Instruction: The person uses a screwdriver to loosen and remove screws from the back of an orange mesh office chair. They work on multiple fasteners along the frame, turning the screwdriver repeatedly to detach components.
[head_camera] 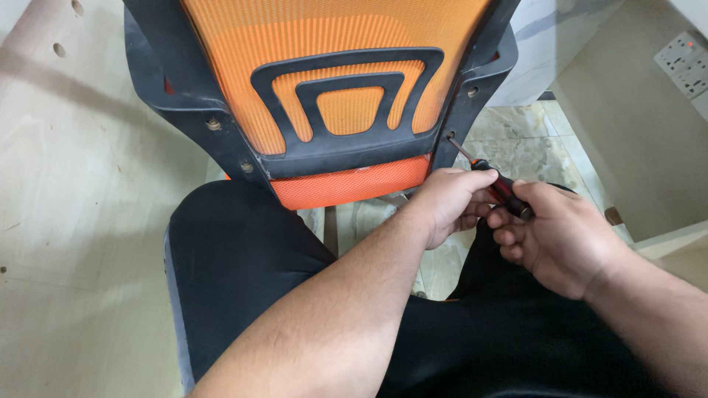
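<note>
Up-left of both hands, the screwdriver (493, 179) slants into the chair frame's screw hole (450, 135); left hand (448, 203) nearer, right hand (560, 236) closed around its handle.

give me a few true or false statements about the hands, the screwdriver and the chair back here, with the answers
1. Both hands hold the screwdriver. True: the left hand and the right hand wrap its dark handle.
2. The screwdriver tip is at a hole on the right side of the chair frame. True.
3. The chair's mesh back is blue. False: it is orange, in a black frame.
4. The left hand rests flat on the wooden board. False: it is on the screwdriver, apart from the board.
5. The wall socket is at the upper right. True.
</note>
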